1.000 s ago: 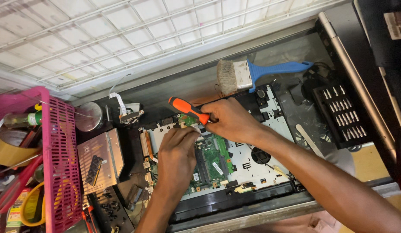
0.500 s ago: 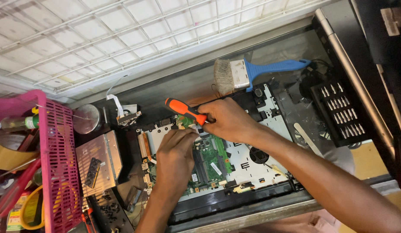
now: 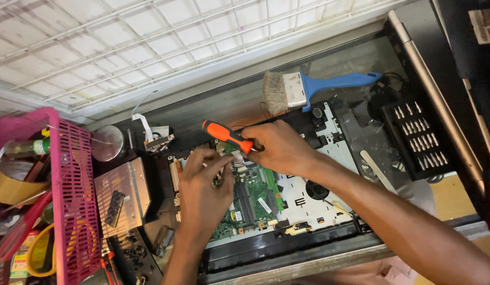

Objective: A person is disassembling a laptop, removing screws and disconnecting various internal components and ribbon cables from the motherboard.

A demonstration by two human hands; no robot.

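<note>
Mid-frame, the right hand (image 3: 279, 148) grips an orange screwdriver (image 3: 226, 136), handle pointing upper left, long axis slightly tilted, while the left hand (image 3: 203, 187) pinches something tiny on the green board (image 3: 253, 198).

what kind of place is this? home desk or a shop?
Most likely an electronics repair bench, though shop or home is unclear. An opened laptop lies with its green circuit board exposed, a tray of screwdriver bits sits beside it, and the right hand holds an orange-handled screwdriver.

Two hands (image 3: 203, 192), one screwdriver (image 3: 226, 135), one brush (image 3: 308, 87), one pink basket (image 3: 73, 211)
</note>
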